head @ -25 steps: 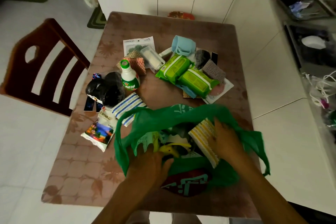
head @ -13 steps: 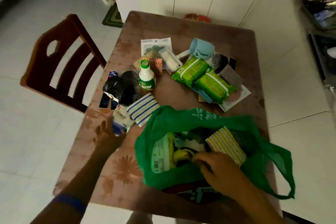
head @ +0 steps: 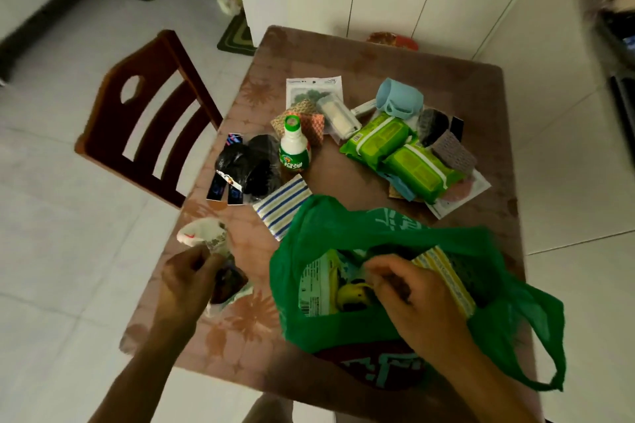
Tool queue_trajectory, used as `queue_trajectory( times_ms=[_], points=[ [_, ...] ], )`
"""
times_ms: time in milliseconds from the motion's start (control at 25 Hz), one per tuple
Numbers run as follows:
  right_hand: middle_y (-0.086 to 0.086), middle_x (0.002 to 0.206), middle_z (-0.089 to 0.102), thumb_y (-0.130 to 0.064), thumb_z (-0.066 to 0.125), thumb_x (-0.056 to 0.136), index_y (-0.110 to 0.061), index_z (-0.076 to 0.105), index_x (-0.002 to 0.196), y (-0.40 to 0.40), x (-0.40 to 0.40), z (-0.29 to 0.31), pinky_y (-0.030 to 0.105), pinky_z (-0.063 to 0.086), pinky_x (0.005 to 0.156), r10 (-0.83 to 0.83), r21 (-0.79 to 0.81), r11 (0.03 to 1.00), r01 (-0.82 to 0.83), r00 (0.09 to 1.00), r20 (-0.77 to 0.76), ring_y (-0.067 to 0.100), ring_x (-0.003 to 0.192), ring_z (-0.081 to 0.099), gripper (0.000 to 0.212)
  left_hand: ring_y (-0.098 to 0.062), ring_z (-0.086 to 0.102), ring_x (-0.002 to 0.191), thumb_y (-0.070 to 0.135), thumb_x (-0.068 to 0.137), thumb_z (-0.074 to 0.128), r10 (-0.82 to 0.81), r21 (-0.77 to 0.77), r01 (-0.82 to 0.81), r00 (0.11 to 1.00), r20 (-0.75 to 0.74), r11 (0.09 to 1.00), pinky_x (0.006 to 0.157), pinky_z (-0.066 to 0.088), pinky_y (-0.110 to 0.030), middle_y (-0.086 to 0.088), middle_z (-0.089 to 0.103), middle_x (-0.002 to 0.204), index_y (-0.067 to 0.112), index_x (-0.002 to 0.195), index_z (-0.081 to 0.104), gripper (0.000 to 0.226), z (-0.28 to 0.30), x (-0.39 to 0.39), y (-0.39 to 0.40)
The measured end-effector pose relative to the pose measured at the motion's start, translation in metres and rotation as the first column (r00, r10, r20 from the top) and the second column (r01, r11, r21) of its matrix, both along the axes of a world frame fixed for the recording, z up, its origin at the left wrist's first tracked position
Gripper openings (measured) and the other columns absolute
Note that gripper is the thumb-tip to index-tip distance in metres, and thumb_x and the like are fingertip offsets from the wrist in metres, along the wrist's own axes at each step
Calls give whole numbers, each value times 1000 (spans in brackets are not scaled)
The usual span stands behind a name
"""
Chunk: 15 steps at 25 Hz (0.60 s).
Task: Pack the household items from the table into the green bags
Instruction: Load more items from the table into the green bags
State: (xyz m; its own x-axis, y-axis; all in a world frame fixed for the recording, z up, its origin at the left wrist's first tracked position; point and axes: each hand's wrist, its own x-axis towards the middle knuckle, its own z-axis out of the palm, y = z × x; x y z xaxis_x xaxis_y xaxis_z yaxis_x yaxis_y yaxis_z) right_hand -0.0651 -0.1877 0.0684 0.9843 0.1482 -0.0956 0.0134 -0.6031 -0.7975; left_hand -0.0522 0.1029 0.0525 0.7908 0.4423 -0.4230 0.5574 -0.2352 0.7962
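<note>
Brown table; gaping, crumpled green bag, packets inside

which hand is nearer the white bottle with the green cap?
Left. The left hand holds a white packet at the table's near-left, below the white bottle. The right hand is inside the green bag, farther off.

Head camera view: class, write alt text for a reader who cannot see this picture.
A person's left hand lifts a crumpled white packet off a brown table, while the right hand reaches into an open green bag already holding packages. Green wipe packs, a white bottle and a blue cup wait behind.
</note>
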Motion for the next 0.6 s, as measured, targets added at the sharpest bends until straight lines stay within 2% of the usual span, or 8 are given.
queue_trajectory(
  times_ms=[120, 200, 280, 320, 400, 480, 560, 600],
  points=[
    [-14, 101, 71, -22, 66, 90, -37, 64, 112, 17, 4, 26, 15, 53, 71, -45, 288, 957, 14, 994, 99, 4, 91, 68, 28, -23, 71, 100, 6, 85, 61, -48, -230, 134, 938, 344, 964, 76, 61, -35, -5, 76, 104, 10, 97, 75, 19, 63, -16, 2],
    [-7, 122, 65, -33, 68, 88, -35, 55, 126, 25, 8, 42, 26, 55, 82, 39, 479, 873, -91, 992, 118, 16, 107, 65, 40, -26, 69, 105, 11, 74, 65, -73, -438, 348, 844, 531, 829, 78, 60, -36, -8, 73, 115, 12, 105, 74, 32, 98, -21, 3],
    [-2, 134, 60, -28, 72, 86, -33, 47, 136, 25, 11, 46, 32, 55, 88, 200, 683, 719, -128, 979, -28, 23, 118, 61, 57, -30, 70, 104, 23, 71, 77, -187, -509, 533, 792, 581, 676, 75, 60, -39, -9, 73, 113, 13, 102, 75, 32, 119, -19, -15],
    [-1, 133, 62, -24, 77, 82, -33, 50, 134, 22, 11, 46, 31, 55, 88, 253, 759, 649, -52, 956, -151, 22, 118, 62, 59, -27, 71, 100, 31, 72, 79, -273, -492, 613, 755, 596, 618, 73, 61, -37, -5, 75, 108, 15, 95, 76, 28, 121, -16, -30],
    [2, 119, 72, -27, 88, 66, -29, 67, 119, 14, 2, 38, 29, 57, 82, 207, 789, 569, 233, 888, -411, 24, 110, 67, 57, -12, 68, 98, 50, 77, 72, -469, -256, 712, 646, 602, 654, 75, 61, -33, 8, 71, 102, 27, 88, 70, 25, 104, -10, -64],
    [5, 106, 76, -22, 88, 56, -21, 71, 114, 1, -12, 18, 33, 60, 73, -18, 661, 553, 507, 800, -599, 26, 98, 72, 60, -9, 52, 121, 69, 71, 63, -655, 231, 623, 632, 414, 747, 97, 53, -41, 10, 55, 128, 36, 114, 58, 55, 71, 4, -89],
    [10, 101, 77, -18, 80, 60, -18, 69, 112, -15, -20, 0, 44, 60, 75, -176, 521, 532, 668, 688, -704, 32, 91, 73, 53, -23, 22, 144, 84, 59, 57, -694, 541, 545, 712, 104, 640, 115, 27, -52, 0, 20, 158, 35, 147, 23, 107, 32, 25, -98],
    [12, 101, 76, -17, 79, 64, -18, 69, 110, -22, -21, -7, 49, 59, 79, -211, 463, 533, 708, 641, -738, 36, 91, 73, 47, -28, 11, 146, 85, 58, 57, -689, 618, 567, 722, -55, 545, 115, 21, -54, -2, 5, 162, 35, 152, 5, 119, 15, 34, -100]
  ],
)
